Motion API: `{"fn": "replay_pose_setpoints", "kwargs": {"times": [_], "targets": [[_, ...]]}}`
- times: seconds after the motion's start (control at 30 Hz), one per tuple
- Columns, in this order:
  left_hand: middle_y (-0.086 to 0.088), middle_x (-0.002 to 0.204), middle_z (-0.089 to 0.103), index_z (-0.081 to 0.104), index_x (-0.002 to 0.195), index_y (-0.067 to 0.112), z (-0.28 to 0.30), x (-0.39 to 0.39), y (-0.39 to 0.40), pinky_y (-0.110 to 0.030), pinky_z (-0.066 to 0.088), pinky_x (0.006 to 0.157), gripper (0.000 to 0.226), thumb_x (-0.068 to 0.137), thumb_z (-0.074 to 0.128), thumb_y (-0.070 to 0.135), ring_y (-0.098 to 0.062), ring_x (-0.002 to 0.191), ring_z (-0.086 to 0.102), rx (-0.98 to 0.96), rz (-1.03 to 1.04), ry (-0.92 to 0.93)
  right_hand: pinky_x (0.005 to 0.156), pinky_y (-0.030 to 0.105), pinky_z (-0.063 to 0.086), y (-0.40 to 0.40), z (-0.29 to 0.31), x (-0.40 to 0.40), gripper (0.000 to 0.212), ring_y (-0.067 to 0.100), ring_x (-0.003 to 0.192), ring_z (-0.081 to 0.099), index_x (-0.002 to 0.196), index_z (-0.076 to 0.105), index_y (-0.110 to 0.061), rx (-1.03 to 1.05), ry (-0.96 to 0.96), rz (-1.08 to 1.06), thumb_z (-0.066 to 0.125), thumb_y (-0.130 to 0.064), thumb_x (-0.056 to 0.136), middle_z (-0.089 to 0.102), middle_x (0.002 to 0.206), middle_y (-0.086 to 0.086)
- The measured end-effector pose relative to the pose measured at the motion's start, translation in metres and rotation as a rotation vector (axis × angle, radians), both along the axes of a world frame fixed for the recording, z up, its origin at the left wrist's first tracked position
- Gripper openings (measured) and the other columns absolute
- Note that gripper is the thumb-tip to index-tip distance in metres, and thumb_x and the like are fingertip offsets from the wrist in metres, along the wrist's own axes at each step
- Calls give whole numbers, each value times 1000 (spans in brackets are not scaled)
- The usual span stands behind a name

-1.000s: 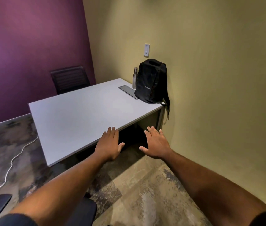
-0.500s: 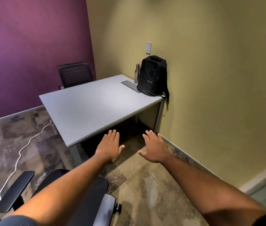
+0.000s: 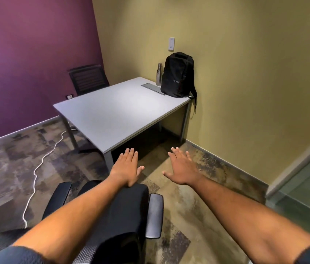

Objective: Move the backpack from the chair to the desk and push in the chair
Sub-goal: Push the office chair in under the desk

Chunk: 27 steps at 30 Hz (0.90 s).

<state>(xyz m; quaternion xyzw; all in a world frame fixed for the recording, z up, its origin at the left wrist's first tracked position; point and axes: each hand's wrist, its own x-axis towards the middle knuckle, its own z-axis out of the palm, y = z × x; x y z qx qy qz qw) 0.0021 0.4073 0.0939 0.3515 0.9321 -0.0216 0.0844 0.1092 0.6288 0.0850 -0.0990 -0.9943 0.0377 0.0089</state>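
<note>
Backpack sits on tabletop, upper centre. Chair is bottom centre, beneath your left hand; right hand nearby. Both spread, holding nothing.

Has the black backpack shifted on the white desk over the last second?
No. The black backpack still stands at the white desk's far corner beside the metal bottle; only the camera backed away.

A: Is there anything to read here?

B: One word. "Lenovo" in small pale letters on the front of the black backpack, low on its right side.

A: Where is the backpack?

B: Upright at the far right corner of the desk, by the wall.

A: Anything else?

B: No. No other text, number or sign is legible.
</note>
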Motion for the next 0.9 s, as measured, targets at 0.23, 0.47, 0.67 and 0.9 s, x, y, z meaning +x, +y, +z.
{"fn": "replay_pose_setpoints", "kwargs": {"times": [0.23,0.47,0.67,0.9], "targets": [[-18,174,-2,4,165,4,-2,31,-73,-46,4,132,74,111,21,51,-34,162,-4,10,73,-14,129,54,13,-61,0,21,91,28,160,11,162,27,-14,2,-20,57,56,-67,93,19,172,10],[-20,174,-1,6,165,3,0,73,-135,-47,5,131,74,111,23,50,-35,161,-3,-5,166,-17,128,55,15,-117,-8,40,92,28,160,11,162,27,-13,-16,-25,158,56,-67,93,19,172,11],[-19,174,-2,6,165,4,-6,84,-186,-48,4,132,73,112,23,50,-36,161,-4,25,208,-34,128,56,15,-165,-20,56,93,33,160,11,162,27,-13,-25,-64,170,56,-68,92,19,172,14],[-19,174,-2,7,165,5,-28,65,-268,-47,5,132,71,112,24,48,-35,161,-4,4,154,-61,128,56,16,-240,-40,54,93,31,160,11,162,27,-13,-29,-73,101,55,-69,93,19,172,13]]}}
